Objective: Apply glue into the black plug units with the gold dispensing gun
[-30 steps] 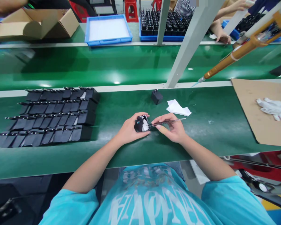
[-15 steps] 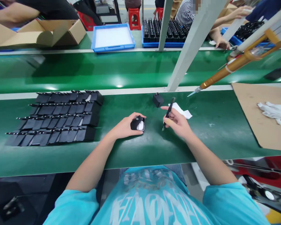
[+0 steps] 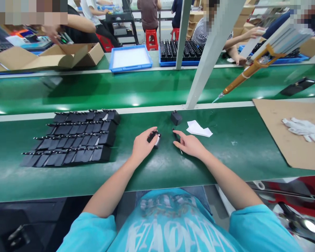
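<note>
My left hand [image 3: 143,145] is closed around a small black power adapter [image 3: 158,141], its white inside facing right; fingers cover part of it. In my right hand [image 3: 191,144] slim dark tweezers [image 3: 176,138] are gripped, with a pale tip pointing down toward the bench. The tweezers are apart from the held adapter, a short way to its right. Beyond both hands stands a single black plug adapter [image 3: 176,118]. A folded white paper [image 3: 198,128] lies just past my right hand.
Rows of black adapters [image 3: 76,136] stand at left. A brown glue dispenser [image 3: 236,84] hangs at right, near a metal post [image 3: 201,75]. White gloves [image 3: 304,129] lie on cardboard [image 3: 273,122]. Across the green bench [image 3: 147,175] are blue trays [image 3: 131,69], an open carton [image 3: 90,57] and co-workers.
My right hand has moved left, bringing the tweezers closer to the adapter. My left hand has turned the adapter, so less of its inside shows. The camera view has tilted up somewhat.
</note>
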A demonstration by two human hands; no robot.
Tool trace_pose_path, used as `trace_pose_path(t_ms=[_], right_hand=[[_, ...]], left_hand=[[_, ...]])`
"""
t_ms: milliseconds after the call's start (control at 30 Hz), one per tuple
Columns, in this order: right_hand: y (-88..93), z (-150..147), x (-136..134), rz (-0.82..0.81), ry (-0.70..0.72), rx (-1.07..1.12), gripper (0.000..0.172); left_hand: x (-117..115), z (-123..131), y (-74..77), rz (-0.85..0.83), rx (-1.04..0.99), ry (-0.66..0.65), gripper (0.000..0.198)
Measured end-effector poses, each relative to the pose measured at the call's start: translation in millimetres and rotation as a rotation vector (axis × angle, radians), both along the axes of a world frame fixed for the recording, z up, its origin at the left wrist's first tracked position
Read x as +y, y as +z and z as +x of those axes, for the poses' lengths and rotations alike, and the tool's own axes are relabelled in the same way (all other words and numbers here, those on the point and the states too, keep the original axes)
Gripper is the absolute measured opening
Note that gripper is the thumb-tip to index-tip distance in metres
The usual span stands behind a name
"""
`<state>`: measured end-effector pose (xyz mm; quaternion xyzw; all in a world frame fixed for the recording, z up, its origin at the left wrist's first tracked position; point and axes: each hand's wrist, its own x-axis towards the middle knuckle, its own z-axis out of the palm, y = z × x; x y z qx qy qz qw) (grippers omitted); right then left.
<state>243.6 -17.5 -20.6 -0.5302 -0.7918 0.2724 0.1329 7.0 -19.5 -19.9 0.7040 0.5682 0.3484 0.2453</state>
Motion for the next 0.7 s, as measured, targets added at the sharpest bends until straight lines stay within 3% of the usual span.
trace_pose_path(t_ms=[167, 300, 433, 567, 700], right_hand=[[-2.9, 3, 4, 0.008, -0.066, -0.02, 0.047], [-7.3, 6, 8, 0.028, -0.088, 0.009, 0.043], [-8.2, 6, 8, 0.025, -0.084, 0.024, 0.042], [-7.1, 6, 7, 0.022, -0.075, 0.017, 0.042], [-6.4, 5, 6, 0.025, -0.063, 0.0, 0.043]], left_hand=[[-3, -1, 3.6, 0.178, 0.193, -0.131, 0.045], [-9, -1, 11.7, 0.148, 0.299, -0.211, 0.05], [-14, 2, 12.5, 0.117, 0.36, -0.163, 0.046], [-13, 7, 5.9, 0.129, 0.275, -0.064, 0.034], [-11, 14, -2.4, 0.165, 0.091, -0.051, 0.019]])
